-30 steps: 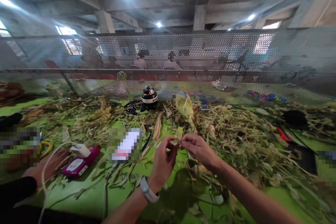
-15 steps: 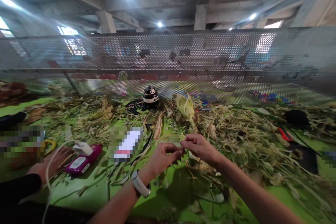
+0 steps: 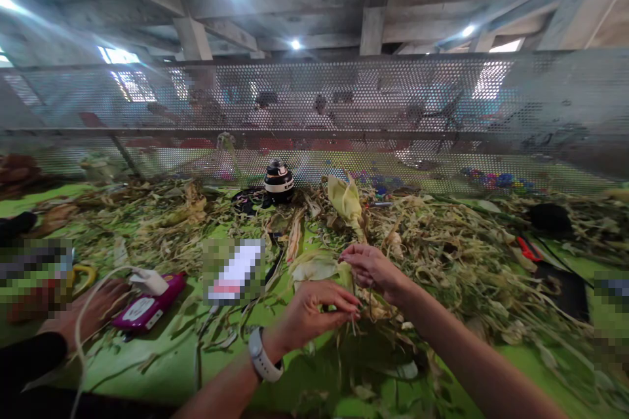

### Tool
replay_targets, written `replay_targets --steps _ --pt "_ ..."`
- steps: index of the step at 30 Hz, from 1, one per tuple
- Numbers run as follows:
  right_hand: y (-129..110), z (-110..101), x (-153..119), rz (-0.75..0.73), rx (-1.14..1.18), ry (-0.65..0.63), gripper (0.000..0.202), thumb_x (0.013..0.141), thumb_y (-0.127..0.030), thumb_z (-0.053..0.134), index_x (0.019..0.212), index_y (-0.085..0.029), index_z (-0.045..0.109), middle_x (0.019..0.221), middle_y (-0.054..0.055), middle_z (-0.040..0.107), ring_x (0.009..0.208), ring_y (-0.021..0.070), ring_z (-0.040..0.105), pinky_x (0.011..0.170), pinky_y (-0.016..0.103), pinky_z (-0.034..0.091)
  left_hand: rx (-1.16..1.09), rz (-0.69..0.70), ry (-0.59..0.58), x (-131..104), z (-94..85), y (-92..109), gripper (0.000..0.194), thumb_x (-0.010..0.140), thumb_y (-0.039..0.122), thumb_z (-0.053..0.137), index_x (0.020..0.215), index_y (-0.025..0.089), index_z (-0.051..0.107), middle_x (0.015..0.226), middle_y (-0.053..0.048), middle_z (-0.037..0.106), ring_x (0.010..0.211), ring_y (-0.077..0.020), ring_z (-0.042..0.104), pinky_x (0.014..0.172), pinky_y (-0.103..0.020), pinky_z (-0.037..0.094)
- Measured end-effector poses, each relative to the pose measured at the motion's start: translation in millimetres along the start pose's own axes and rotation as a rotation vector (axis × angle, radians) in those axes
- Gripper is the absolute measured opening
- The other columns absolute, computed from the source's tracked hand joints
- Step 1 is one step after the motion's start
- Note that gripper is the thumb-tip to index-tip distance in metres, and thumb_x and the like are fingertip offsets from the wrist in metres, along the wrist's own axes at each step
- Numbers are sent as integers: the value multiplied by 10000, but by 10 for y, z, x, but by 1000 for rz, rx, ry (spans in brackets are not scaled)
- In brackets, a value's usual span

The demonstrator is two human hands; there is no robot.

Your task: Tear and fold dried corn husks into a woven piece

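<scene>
Bent at the wrist with a white-strapped watch point(image 3: 265, 355), my left hand point(image 3: 314, 311) pinches thumb and fingers together. A thin plant strand point(image 3: 354, 326) shows below those fingertips. Slightly higher and to the right, my right hand point(image 3: 376, 270) is closed, its fingertips at the edge of a broad pale green leaf point(image 3: 314, 268), which looks like a husk. The leaf lies partly behind my left hand. A small gap separates the two hands. Beyond them stands a folded, bud-shaped pale husk point(image 3: 345, 201) on a stalk.
Dried plant strips point(image 3: 452, 262) cover much of the green table point(image 3: 142, 373). A phone with a blurred screen point(image 3: 236, 272) lies left. Another person's hand point(image 3: 86, 311) rests beside a purple power strip point(image 3: 147, 304) with a white charger. A black jar point(image 3: 279, 182) stands before the perforated metal screen point(image 3: 304, 105).
My hands have drawn apart. The left moved down and slightly right with a thin strand at its fingertips; the right stayed near the leaf, more of which now shows.
</scene>
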State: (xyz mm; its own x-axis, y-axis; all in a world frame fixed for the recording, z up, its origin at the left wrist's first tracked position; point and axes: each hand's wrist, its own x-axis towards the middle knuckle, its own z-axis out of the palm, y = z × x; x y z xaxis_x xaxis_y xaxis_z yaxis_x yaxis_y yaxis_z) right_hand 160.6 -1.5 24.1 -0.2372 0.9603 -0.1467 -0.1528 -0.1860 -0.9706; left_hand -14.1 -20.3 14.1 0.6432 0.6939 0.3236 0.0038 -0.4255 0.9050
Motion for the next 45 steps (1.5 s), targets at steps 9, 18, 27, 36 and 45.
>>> replay_targets --steps 9,18,27,36,45 --pt "-143 -122 -56 -42 -128 -35 266 660 -364 704 734 -151 564 396 -126 365 332 21 220 341 179 109 -461 -510 149 166 -34 -214 229 575 325 806 701 154 721 608 -5 684 540 -101 551 565 -218 420" --pt "-215 -106 -157 -201 -408 -226 245 768 -368 658 831 -136 607 505 -92 359 467 54 295 443 190 210 -404 -583 47 142 10 -206 294 503 342 832 651 133 687 551 7 632 513 -98 507 553 -236 382" --pt "-162 -31 -162 -234 -448 -283 160 786 -277 591 884 -151 597 589 -45 532 549 97 482 526 201 363 -304 -467 -39 162 59 -183 349 607 492 730 620 149 670 554 8 595 529 -109 467 540 -241 351" --pt "-353 -183 -212 -385 -1071 -234 143 651 -94 551 712 -175 652 729 4 623 724 156 555 696 246 430 -453 -622 -8 155 -5 -181 336 565 430 784 646 133 651 609 -5 660 554 -96 546 538 -200 368" --pt "-315 -166 -232 -268 -1120 -426 551 634 -170 659 1169 -218 540 1183 74 540 1127 248 457 964 368 348 -633 -631 7 134 -74 -263 247 477 257 841 621 127 688 628 -9 657 556 -88 560 570 -201 424"
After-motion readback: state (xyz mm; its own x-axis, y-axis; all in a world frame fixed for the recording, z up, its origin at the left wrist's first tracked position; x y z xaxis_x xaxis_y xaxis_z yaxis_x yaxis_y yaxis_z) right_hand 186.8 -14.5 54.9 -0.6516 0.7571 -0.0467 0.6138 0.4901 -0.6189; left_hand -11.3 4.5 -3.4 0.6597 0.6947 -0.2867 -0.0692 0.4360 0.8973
